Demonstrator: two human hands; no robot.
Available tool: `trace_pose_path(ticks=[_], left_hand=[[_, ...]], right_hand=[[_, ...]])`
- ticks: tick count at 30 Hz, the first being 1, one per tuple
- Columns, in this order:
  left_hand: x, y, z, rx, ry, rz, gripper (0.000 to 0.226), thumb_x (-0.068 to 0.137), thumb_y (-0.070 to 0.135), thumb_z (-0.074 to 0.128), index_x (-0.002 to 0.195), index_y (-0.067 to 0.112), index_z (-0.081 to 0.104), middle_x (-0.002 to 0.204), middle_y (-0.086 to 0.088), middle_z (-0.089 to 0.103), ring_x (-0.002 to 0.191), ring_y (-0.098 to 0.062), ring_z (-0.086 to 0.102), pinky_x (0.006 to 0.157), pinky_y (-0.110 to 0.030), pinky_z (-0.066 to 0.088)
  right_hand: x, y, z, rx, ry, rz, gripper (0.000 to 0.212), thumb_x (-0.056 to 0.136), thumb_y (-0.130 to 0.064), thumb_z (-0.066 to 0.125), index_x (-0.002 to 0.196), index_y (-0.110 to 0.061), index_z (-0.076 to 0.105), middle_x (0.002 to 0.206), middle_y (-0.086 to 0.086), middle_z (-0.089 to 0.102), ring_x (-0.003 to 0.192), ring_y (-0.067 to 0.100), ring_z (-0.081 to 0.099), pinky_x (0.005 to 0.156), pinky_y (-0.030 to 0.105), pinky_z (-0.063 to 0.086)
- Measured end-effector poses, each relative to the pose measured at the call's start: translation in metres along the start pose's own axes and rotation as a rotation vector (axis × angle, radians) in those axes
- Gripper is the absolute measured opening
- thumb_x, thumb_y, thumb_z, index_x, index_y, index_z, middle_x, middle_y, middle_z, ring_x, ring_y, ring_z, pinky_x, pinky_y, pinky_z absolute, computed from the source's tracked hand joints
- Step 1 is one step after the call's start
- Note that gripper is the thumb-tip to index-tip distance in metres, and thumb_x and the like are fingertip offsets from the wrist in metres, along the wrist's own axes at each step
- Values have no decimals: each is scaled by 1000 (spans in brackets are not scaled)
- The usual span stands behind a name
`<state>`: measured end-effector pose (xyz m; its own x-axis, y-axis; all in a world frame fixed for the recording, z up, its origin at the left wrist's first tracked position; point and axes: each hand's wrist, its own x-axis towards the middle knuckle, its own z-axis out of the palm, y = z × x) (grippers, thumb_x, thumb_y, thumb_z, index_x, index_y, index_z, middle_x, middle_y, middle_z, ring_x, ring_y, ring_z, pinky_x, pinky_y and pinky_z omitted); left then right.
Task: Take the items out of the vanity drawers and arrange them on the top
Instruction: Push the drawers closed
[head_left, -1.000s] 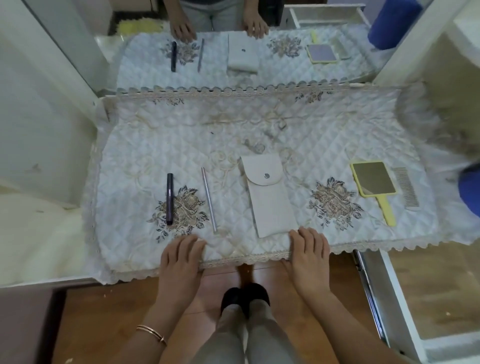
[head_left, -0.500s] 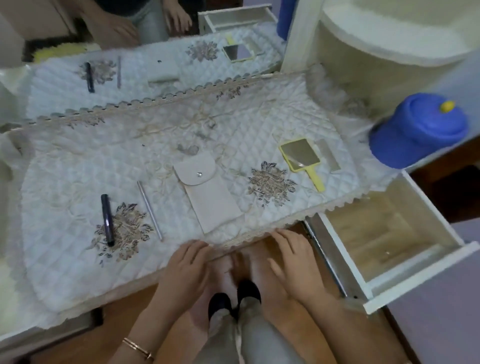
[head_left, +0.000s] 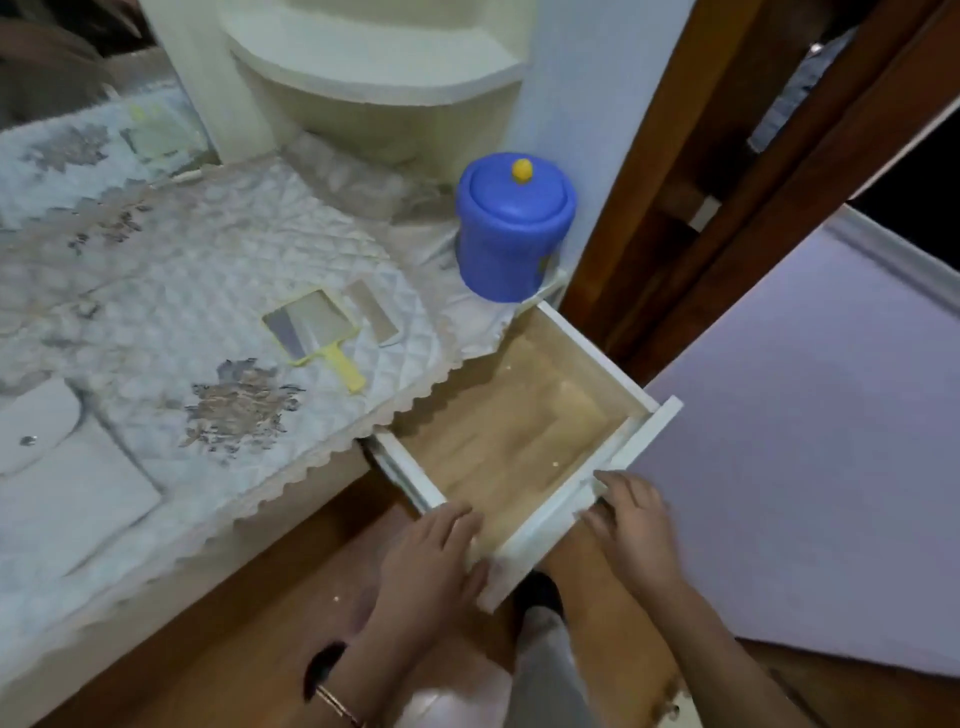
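White drawer (head_left: 587, 501) pulled well out below the right end of the counter (head_left: 156, 592), pale wooden bottom in plain sight. Over the near left corner, left grip (head_left: 431, 561): fingers close together on top of the side wall, thumb against the outer face of the front panel, corner pinched between. Further right along the front panel, right grip (head_left: 634, 519): fingers bent, tips touching the panel's top edge. Too blurred to tell whether hooked over that edge or only pressed against it. Thin bracelet (head_left: 337, 704) on the left wrist.

Across the counter, quilted white cloth (head_left: 208, 280) with a scalloped lace border and embroidered flowers, border hanging just over the front edge. On the cloth, yellow hand mirror (head_left: 311, 327), glass up, handle toward the front edge. Just beside it on the right, pale comb (head_left: 371, 312), lying flat. At the far left, cut by the frame, white snap pouch (head_left: 62, 483), flap closed.

Blue lidded pot (head_left: 511, 244) with a yellow knob (head_left: 522, 170), upright at the counter's right end, behind the drawer and close to the wall. Above, rounded cream shelf (head_left: 374, 62). Below, wooden floor (head_left: 249, 649). Off to the right of the drawer, flat lilac surface (head_left: 805, 467), brown wooden frame (head_left: 727, 156) behind it.
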<state>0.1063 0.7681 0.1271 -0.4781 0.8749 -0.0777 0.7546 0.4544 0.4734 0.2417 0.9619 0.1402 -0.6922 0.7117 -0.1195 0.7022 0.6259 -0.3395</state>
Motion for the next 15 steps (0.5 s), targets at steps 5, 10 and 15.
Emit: trace_pose_path(ticks=[5, 10, 15], left_hand=[[46, 75, 39, -35, -52, -59, 43, 75, 51, 47, 106, 24, 62, 103, 12, 66, 94, -7, 64, 81, -14, 50], [41, 85, 59, -58, -81, -280, 42, 79, 23, 60, 120, 25, 56, 111, 8, 66, 102, -14, 62, 80, -22, 51], [41, 78, 58, 45, -18, -277, 30, 76, 35, 53, 106, 30, 55, 94, 14, 68, 90, -4, 52, 80, -18, 39]], right_hand=[[42, 63, -30, -83, -132, -186, 62, 71, -48, 30, 112, -15, 63, 116, 9, 64, 112, 33, 57, 97, 47, 42], [67, 82, -27, -161, -253, -301, 47, 56, -33, 80, 99, -19, 66, 102, 6, 69, 92, 25, 68, 77, 38, 56], [82, 73, -18, -181, -239, -320, 57, 39, -23, 91, 91, -15, 69, 95, 9, 71, 73, 25, 70, 57, 33, 58]])
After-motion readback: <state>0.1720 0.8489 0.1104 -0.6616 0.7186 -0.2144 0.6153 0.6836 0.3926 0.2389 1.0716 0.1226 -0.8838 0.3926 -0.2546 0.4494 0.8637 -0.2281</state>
